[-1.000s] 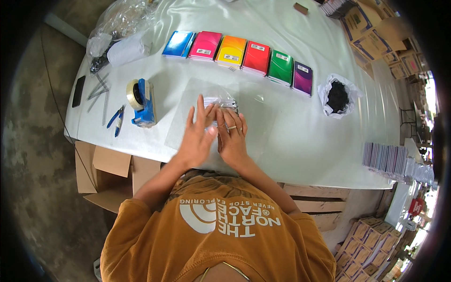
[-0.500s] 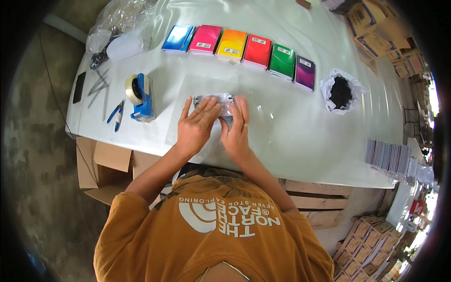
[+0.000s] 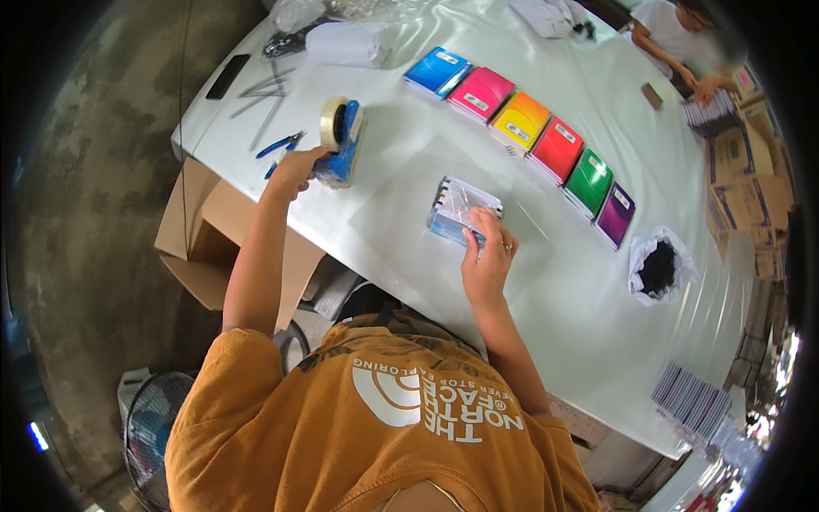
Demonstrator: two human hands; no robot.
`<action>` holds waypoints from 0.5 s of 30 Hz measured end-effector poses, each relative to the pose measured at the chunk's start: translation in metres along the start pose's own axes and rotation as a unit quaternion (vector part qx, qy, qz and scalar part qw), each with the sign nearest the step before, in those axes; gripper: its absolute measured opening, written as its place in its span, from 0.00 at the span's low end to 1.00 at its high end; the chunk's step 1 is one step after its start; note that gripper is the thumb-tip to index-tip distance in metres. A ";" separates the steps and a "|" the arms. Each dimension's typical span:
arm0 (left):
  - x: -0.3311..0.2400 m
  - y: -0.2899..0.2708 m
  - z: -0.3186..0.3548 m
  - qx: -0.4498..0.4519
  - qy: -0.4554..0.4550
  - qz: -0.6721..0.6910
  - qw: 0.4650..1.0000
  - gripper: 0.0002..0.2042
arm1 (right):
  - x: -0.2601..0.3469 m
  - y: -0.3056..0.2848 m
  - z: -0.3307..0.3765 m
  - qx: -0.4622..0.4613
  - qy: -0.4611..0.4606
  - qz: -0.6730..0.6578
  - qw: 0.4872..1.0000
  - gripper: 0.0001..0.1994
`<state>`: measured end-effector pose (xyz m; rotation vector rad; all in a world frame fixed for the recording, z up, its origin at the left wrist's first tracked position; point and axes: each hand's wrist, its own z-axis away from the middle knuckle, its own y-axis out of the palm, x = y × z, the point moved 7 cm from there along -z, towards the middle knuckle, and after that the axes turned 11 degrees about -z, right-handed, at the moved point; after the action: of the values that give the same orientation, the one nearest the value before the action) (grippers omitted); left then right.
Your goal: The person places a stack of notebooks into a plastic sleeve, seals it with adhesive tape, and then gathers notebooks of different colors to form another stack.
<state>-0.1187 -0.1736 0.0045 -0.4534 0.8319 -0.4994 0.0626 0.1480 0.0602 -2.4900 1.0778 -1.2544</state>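
Observation:
My right hand [image 3: 488,260] grips the right edge of a small stack of spiral notebooks [image 3: 455,201] with clear plastic film over it. The stack has a pale top and a light blue near side, and lies on a clear plastic sheet [image 3: 388,200]. Over to the left, my left hand [image 3: 294,175] reaches the front end of a blue tape dispenser [image 3: 345,162] carrying a roll of clear tape [image 3: 331,125]. Its fingers are closed there; whether they pinch the tape's end or the dispenser itself is hidden. Blue-handled pliers [image 3: 280,151] lie beside this hand.
A row of coloured notebooks [image 3: 556,147] runs across the table [image 3: 546,282]. A bag of black bits [image 3: 659,269] and stacked notebooks [image 3: 693,401] lie right. Metal coils [image 3: 266,94] and a phone [image 3: 228,77] lie left. Another person [image 3: 670,38] handles notebooks at far right.
My left hand has left the wrapped stack and gone left to the tape dispenser. My right hand stays at the stack's right edge. The view has turned, bringing another person into sight.

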 end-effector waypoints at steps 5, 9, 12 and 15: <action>0.019 0.012 0.015 0.158 0.171 0.360 0.903 0.20 | -0.003 0.000 0.000 0.022 -0.012 0.014 1.000 0.20; 0.079 0.023 0.028 0.100 0.144 0.181 0.968 0.13 | -0.002 0.000 0.003 0.035 -0.015 0.009 0.999 0.19; 0.072 -0.020 0.026 -0.288 0.174 0.074 0.939 0.10 | -0.001 -0.001 0.001 0.038 -0.026 -0.001 0.999 0.21; -0.021 0.001 0.072 -0.280 0.238 0.175 0.913 0.13 | -0.008 -0.002 0.000 0.024 -0.026 0.010 0.999 0.23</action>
<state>-0.0739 -0.1472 0.0593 -0.7028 1.5108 -0.0159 0.0607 0.1546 0.0563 -2.4563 1.0453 -1.1887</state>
